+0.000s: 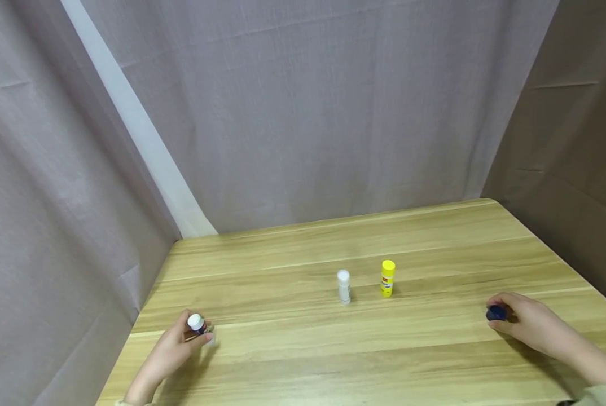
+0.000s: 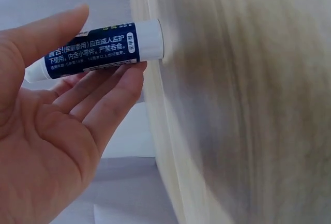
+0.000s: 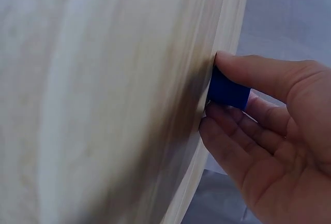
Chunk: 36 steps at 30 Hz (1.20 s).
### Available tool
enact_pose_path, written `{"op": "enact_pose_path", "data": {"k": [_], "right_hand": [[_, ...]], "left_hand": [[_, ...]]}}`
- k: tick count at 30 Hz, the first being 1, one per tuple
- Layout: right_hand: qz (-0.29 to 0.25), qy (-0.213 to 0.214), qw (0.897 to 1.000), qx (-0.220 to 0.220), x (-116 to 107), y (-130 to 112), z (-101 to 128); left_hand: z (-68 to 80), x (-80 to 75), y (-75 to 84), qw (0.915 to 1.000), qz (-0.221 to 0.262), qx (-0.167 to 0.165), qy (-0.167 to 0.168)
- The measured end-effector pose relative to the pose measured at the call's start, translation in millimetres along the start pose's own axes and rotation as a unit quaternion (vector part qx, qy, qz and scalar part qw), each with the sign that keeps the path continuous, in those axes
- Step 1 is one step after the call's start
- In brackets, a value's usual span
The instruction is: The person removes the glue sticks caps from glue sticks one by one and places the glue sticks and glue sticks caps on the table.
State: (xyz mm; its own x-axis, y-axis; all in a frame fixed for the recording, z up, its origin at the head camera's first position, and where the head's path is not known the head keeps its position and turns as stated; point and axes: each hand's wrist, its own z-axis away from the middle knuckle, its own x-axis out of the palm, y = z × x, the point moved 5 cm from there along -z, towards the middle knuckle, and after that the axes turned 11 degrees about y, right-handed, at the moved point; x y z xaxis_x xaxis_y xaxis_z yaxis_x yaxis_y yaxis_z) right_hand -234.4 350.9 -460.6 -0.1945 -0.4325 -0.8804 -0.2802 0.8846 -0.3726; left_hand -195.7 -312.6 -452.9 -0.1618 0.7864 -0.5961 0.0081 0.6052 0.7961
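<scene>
Glue stick (image 2: 98, 48) — left hand (image 2: 57, 131) pinch

Between my left hand (image 1: 173, 347) and my right hand (image 1: 528, 324) the near strip of the wooden table (image 1: 293, 361) lies bare, so I have open passage straight across. Farther in, near the middle, two upright obstacles stand: a white tube (image 1: 343, 286) and, just to its right, a yellow glue stick (image 1: 387, 278), with a narrow gap between them. Behind them the far tabletop runs open to the curtain (image 1: 303, 113), which walls the left, far and right sides.
</scene>
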Motion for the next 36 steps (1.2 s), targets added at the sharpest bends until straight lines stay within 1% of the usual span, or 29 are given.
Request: {"op": "enact_pose_path", "data": {"k": [3, 5, 8, 11, 16, 18, 22, 24, 31, 33, 36], "right_hand": [[0.003, 0.003, 1.000, -0.006, 0, -1, -1], [0.010, 0.007, 1.000, -0.009, 0, 0, -1], [0.009, 0.006, 1.000, -0.006, 0, 2, 0], [0.010, 0.008, 1.000, -0.004, 0, 3, 0], [0.011, 0.007, 1.000, -0.004, 1, 2, -1], [0.011, 0.005, 1.000, -0.004, 1, 2, -1], [0.005, -0.006, 1.000, -0.008, 0, 0, -2], [0.001, -0.016, 1.000, -0.014, -1, -1, -3], [-0.005, -0.038, 0.999, -0.022, -3, -9, -7], [-0.006, -0.037, 0.999, -0.025, -5, -11, -7], [0.002, -0.023, 0.999, -0.031, -9, -16, -7]], "left_hand": [[-1.4, -6.2, 6.9, 0.9999, -0.013, 0.002, 0.006], [-1.9, -11.8, 14.7, 0.9997, -0.021, 0.006, 0.008], [-1.9, -20.7, 29.0, 0.9990, -0.035, 0.026, 0.011], [-1.5, -27.8, 41.9, 0.9973, -0.051, 0.049, 0.022], [-1.5, -31.9, 56.3, 0.9943, -0.066, 0.072, 0.044], [-1.9, -31.2, 62.2, 0.9908, -0.086, 0.088, 0.056], [-5.4, -27.3, 76.0, 0.9807, -0.134, 0.120, 0.078], [-7.9, -23.7, 83.1, 0.9774, -0.148, 0.126, 0.082], [-21.3, -3.5, 103.1, 0.9818, -0.130, 0.121, 0.068], [-26.7, 3.8, 108.8, 0.9837, -0.117, 0.122, 0.062], [-35.6, 17.9, 117.9, 0.9865, -0.093, 0.125, 0.051]]}}
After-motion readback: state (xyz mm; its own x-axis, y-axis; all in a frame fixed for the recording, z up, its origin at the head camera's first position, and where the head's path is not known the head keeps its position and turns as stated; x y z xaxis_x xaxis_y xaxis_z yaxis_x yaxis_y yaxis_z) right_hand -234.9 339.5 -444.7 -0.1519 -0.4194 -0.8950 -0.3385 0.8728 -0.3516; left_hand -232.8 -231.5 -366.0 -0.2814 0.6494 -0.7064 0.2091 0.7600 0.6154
